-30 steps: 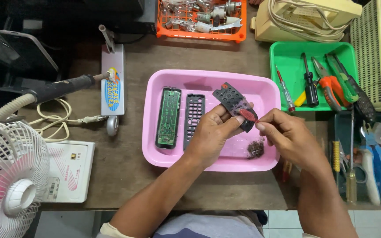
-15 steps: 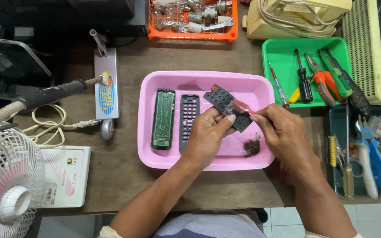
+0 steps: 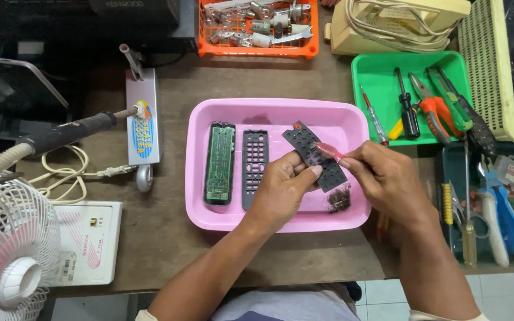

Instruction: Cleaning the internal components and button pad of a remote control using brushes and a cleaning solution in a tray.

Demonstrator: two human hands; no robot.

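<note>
The left hand [image 3: 284,187] pinches a dark rubber keypad sheet [image 3: 315,156] between thumb and fingers, holding it tilted over the pink tray [image 3: 352,122]. The right hand [image 3: 388,178] is closed on a small red-handled brush [image 3: 328,150], whose tip touches the keypad. In the tray, left of the keypad, lie a green circuit board [image 3: 219,162] and a black remote cover [image 3: 254,166]. A dark clump of debris [image 3: 339,199] sits just below the keypad.

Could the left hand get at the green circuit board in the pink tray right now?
Probably not freely: the left hand is holding the dark keypad sheet. The circuit board lies uncovered in the pink tray just beside it, so the way is open.
</note>
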